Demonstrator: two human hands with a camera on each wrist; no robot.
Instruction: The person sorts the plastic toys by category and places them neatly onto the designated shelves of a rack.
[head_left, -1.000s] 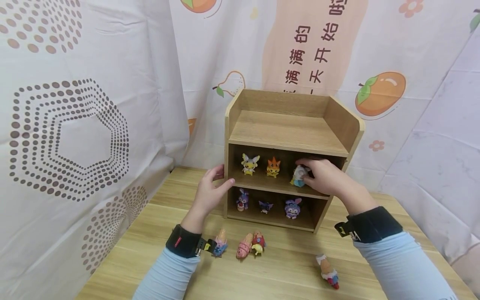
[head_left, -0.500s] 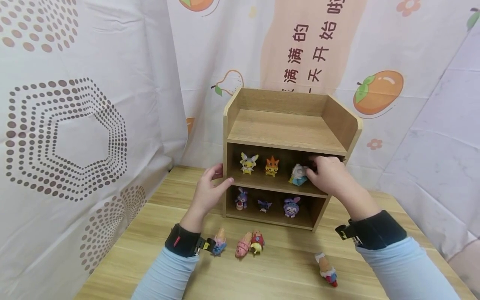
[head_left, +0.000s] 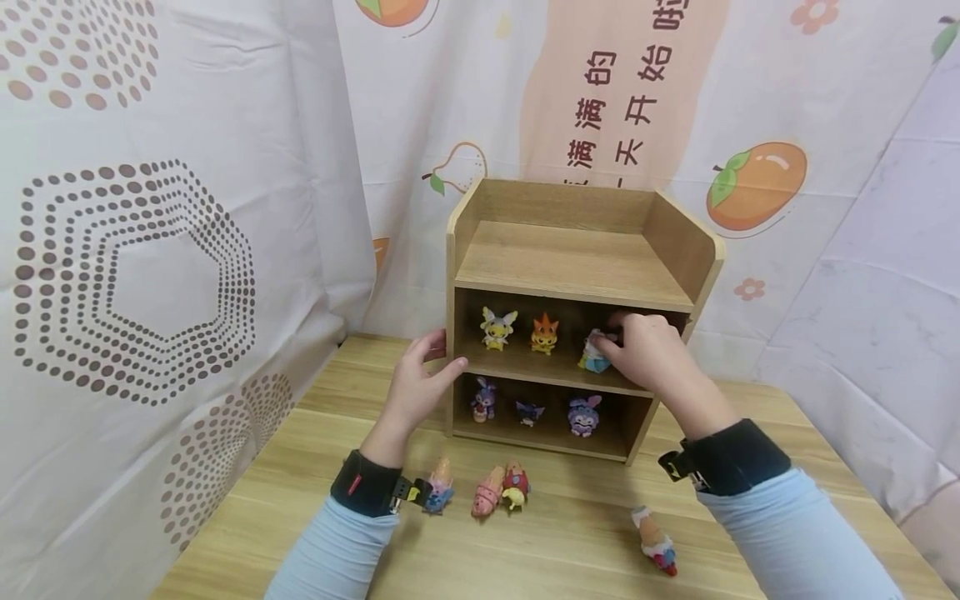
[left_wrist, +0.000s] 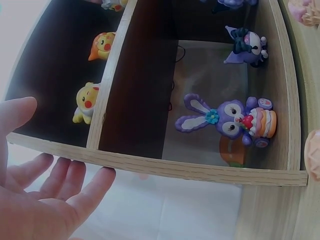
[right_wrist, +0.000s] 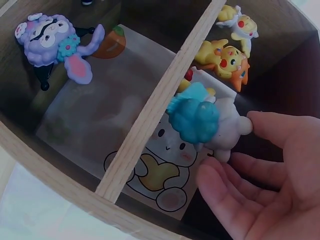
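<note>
In the head view, my right hand reaches into the right end of the wooden cabinet's middle shelf. Its thumb and fingers are about a small white and teal figurine; in the right wrist view, fingertips touch the white ears of this figurine, whose teal back faces the camera. My left hand is at the cabinet's left side panel, fingertips against its outer face, thumb extended past the front edge. Left of the held figurine stand an orange-eared yellow figurine and a yellow figurine with pale ears.
The lower shelf holds a purple rabbit figurine with a cake, a small dark-purple figurine and a purple long-eared figurine. On the table lie a blue-pink figurine, a pink one, a red-yellow one and a white-red one.
The right hand drew back slightly from the white and teal figurine half a second ago, and is now closer around it again. The left hand stays at the side panel.
</note>
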